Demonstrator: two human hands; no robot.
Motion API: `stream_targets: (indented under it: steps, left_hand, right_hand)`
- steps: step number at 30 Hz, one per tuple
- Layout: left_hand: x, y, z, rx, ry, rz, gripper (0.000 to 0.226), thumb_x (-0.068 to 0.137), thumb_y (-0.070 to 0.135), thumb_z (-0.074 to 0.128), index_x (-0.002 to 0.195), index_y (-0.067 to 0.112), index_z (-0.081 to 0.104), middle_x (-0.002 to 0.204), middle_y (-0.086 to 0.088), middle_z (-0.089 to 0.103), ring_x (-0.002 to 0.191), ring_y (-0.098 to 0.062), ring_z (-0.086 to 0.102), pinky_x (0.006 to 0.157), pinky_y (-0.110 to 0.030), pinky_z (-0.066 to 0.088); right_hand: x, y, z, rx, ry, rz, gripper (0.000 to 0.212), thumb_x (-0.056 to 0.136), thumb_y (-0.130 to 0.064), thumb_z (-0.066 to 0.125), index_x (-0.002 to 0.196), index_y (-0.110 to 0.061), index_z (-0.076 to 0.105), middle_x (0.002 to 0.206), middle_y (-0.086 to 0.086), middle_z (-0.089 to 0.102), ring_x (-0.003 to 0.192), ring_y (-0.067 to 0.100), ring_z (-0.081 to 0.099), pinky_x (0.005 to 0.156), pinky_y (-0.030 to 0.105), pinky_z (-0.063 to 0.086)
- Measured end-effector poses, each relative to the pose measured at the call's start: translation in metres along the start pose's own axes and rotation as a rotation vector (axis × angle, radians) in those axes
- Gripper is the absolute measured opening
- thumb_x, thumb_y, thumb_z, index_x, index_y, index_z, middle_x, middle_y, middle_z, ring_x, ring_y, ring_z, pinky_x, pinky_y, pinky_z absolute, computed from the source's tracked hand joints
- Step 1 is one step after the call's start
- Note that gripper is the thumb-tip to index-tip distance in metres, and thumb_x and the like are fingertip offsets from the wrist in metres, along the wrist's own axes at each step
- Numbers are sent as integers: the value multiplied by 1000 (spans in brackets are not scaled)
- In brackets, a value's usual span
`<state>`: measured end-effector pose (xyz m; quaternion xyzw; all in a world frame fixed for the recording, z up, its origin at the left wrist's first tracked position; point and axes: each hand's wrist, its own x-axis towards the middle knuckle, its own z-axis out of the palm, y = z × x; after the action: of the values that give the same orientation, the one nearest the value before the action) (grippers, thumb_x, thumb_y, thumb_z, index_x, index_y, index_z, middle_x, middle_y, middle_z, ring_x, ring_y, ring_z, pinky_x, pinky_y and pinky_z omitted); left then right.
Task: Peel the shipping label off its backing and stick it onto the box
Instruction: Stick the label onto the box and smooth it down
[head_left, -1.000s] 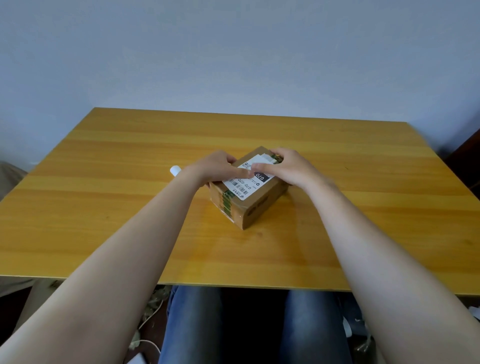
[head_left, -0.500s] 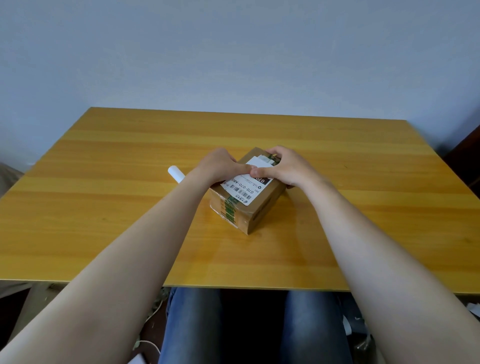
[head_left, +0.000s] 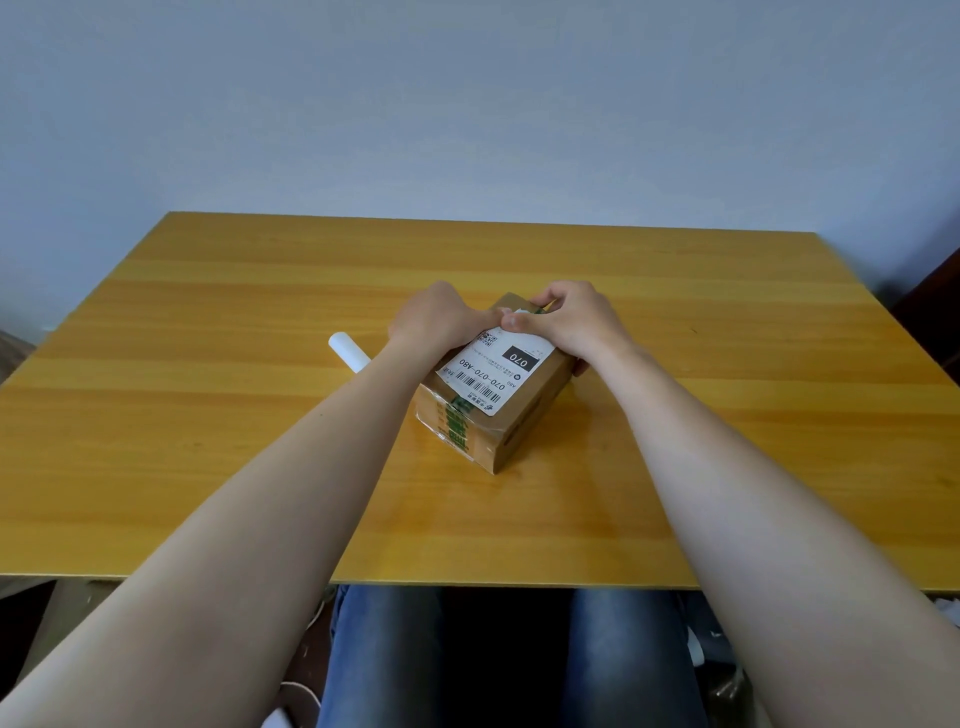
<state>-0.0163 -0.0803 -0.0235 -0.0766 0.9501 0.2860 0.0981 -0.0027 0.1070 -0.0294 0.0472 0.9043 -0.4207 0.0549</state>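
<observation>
A plain home or small-office room. A yellow wood-grain counter (head_left: 208, 415) stood against a bare pale blue-grey wall (head_left: 467, 104) filling the upper frame. Loose white cables (head_left: 304, 693) lay on the floor at lower left, and dark furniture (head_left: 935, 306) edged the right side.

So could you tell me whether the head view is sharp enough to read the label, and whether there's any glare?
Head view: label sharp, "070" legible, small print too fine; soft sheen on the table near the box; wide-angle bending at the edges.
</observation>
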Motion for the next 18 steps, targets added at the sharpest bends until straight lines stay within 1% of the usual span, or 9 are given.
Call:
stream_targets:
  steps: [3, 6, 8, 10, 12, 14, 16, 18]
  left_hand:
    - [1, 3, 1, 26, 26, 18, 65, 85, 76, 65, 72, 14, 50, 70, 1, 58, 62, -19, 55, 55, -30, 35]
    - [0, 6, 1, 52, 40, 34, 62, 92, 71, 61, 71, 13, 49, 70, 0, 57, 60, -19, 52, 54, -30, 34]
    - [0, 5, -1, 51, 31, 34, 61, 95, 69, 59, 72, 13, 49, 72, -2, 58, 61, -21, 53, 55, -31, 36]
    - [0, 2, -3, 45, -5, 39, 60, 97, 67, 55, 72, 12, 50, 73, -4, 60, 62, -23, 54, 58, -32, 38]
    - [-3, 0, -7, 5, -62, 48, 60, 100, 66, 52, 76, 11, 55, 76, -6, 64, 65, -25, 59, 58, -32, 40]
    - [-9, -1, -12, -55, -111, 42, 60, 99, 66, 53, 85, 10, 68, 81, -6, 74, 74, -28, 71, 59, -31, 46]
    - [-16, -5, -17, -74, -126, 56, 58, 95, 67, 60, 97, 11, 76, 88, -4, 78, 86, -25, 74, 63, -32, 47]
    - [-21, -10, -22, -61, -138, 79, 58, 88, 69, 69, 104, 13, 77, 94, -2, 77, 91, -21, 72, 69, -32, 46]
  right_hand:
    - [4, -2, 1, -2, 13, 22, 45, 68, -66, 86, 90, -29, 70, 93, -9, 71, 88, 19, 70, 63, 34, 50]
    - [6, -2, 2, 7, 22, 50, 42, 71, -65, 83, 88, -29, 70, 93, -9, 71, 89, 21, 70, 63, 33, 49]
    - [7, -4, 1, 4, 15, 66, 43, 73, -64, 82, 93, -28, 71, 94, -8, 72, 89, 22, 69, 64, 34, 51]
    - [6, -6, 0, -20, 8, 86, 47, 76, -64, 80, 100, -25, 70, 97, -7, 72, 90, 22, 69, 71, 38, 56]
    - [4, -8, 0, -66, 20, 96, 47, 80, -65, 75, 110, -30, 70, 108, -7, 71, 99, 23, 68, 85, 42, 58]
    - [2, -8, 1, -107, 59, 63, 48, 86, -63, 67, 126, -36, 67, 127, -5, 69, 116, 25, 64, 99, 45, 55]
    - [-1, -6, 2, -122, 83, 8, 49, 94, -56, 60, 140, -38, 61, 144, -4, 62, 131, 25, 58, 107, 46, 49]
    - [-4, -4, 1, -127, 73, -34, 49, 100, -51, 56, 147, -36, 58, 153, -5, 56, 140, 23, 52, 112, 43, 45]
